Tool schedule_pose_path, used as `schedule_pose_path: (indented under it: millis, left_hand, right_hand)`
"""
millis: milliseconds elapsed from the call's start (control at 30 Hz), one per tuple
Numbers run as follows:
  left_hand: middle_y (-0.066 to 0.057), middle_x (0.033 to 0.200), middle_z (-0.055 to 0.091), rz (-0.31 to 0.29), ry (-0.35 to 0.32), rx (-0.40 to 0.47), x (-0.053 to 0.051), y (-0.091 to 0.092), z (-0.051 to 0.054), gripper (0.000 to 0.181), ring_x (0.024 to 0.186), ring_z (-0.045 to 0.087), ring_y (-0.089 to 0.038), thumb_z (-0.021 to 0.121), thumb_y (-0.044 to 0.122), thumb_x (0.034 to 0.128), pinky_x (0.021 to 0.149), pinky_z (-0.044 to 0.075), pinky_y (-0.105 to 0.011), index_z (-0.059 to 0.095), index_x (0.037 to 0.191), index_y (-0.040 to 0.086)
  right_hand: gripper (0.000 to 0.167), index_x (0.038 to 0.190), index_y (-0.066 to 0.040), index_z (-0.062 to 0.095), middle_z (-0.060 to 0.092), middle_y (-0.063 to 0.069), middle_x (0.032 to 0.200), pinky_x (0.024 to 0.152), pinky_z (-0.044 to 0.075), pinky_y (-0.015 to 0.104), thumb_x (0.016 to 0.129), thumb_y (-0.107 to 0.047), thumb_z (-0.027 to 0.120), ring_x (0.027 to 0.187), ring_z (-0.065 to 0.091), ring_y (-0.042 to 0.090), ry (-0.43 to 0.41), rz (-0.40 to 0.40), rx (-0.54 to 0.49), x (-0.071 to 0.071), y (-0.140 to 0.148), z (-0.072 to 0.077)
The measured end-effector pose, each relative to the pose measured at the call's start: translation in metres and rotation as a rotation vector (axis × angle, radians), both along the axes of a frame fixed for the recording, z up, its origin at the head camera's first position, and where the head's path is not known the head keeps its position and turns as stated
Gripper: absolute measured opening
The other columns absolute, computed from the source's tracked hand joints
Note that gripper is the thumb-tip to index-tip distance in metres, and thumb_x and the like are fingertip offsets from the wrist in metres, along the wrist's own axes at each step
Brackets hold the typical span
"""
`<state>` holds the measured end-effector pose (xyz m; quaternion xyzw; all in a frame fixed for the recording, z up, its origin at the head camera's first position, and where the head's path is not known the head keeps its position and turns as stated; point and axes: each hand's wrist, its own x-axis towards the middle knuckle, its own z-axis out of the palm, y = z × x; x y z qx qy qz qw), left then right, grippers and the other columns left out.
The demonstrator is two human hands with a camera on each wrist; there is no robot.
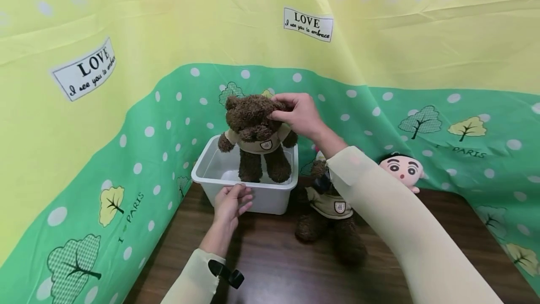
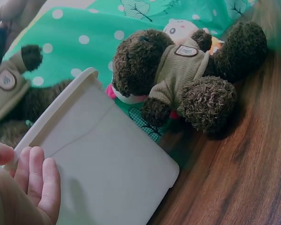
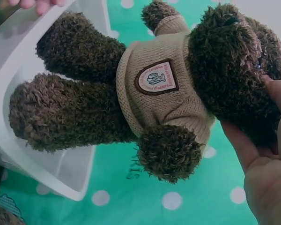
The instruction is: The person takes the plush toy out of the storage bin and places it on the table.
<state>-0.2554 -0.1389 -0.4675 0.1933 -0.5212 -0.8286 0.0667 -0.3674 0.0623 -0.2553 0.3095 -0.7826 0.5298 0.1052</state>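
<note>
A brown teddy bear (image 1: 253, 147) in a beige knit sweater with a badge stands upright, its legs inside a white plastic bin (image 1: 244, 199). My right hand (image 1: 300, 115) grips its head from the side; the right wrist view shows the thumb and fingers pressed into the fur. At the bin's front rim, my left hand (image 1: 229, 204) pinches the edge, fingers on the outer wall. A second, similar teddy bear (image 2: 182, 70) sits on the table right of the bin, partly hidden by my right arm in the head view.
Behind the second bear is a doll with black hair and thick eyebrows (image 1: 402, 169), close to the curtain. Another toy with a pink part (image 2: 111, 93) is mostly hidden. A green and yellow printed curtain (image 1: 202, 83) surrounds the dark wooden table (image 1: 270, 257).
</note>
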Motion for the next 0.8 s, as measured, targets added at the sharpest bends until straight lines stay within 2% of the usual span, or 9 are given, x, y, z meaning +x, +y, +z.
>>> schedule_pose_path:
  millis: [200, 367, 567, 800]
  left_hand:
    - [-0.003, 0.086, 0.078, -0.006, 0.001, -0.006, -0.002, 0.000, -0.001, 0.017, 0.069, 0.072, -0.012, 0.069, 0.014, 0.0932, 0.064, 0.063, -0.029, 0.056, 0.102, 0.008]
    - [-0.002, 0.085, 0.078, -0.011, -0.004, -0.004, -0.003, -0.001, -0.001, 0.018, 0.070, 0.072, -0.012, 0.069, 0.014, 0.0932, 0.064, 0.063, -0.029, 0.055, 0.103, 0.008]
    - [-0.003, 0.086, 0.078, 0.002, -0.001, -0.006, -0.003, -0.004, 0.000, 0.019, 0.070, 0.072, -0.013, 0.070, 0.015, 0.0925, 0.064, 0.063, -0.031, 0.056, 0.103, 0.008]
    - [-0.002, 0.087, 0.078, 0.005, -0.013, -0.010, -0.003, -0.005, 0.001, 0.020, 0.071, 0.072, -0.013, 0.071, 0.016, 0.0917, 0.064, 0.063, -0.031, 0.055, 0.102, 0.009]
  right_hand:
    - [0.028, 0.114, -0.010, 0.078, 0.077, 0.000, 0.086, 0.064, 0.056, 0.024, 0.086, -0.006, 0.080, 0.071, 0.065, 0.012, 0.007, 0.000, -0.105, 0.008, 0.022, 0.017]
    - [0.027, 0.112, -0.008, 0.078, 0.078, -0.005, 0.089, 0.070, 0.062, 0.025, 0.086, -0.002, 0.080, 0.080, 0.072, 0.012, -0.046, 0.011, -0.210, 0.013, 0.047, 0.027]
    - [0.027, 0.113, -0.009, 0.077, 0.079, 0.000, 0.089, 0.072, 0.063, 0.026, 0.089, 0.003, 0.075, 0.082, 0.076, 0.012, -0.121, 0.029, -0.331, 0.016, 0.083, 0.035]
    - [0.029, 0.115, -0.012, 0.077, 0.079, -0.002, 0.087, 0.066, 0.063, 0.025, 0.091, 0.002, 0.074, 0.078, 0.075, 0.009, -0.120, -0.042, -0.348, 0.029, 0.134, 0.041]
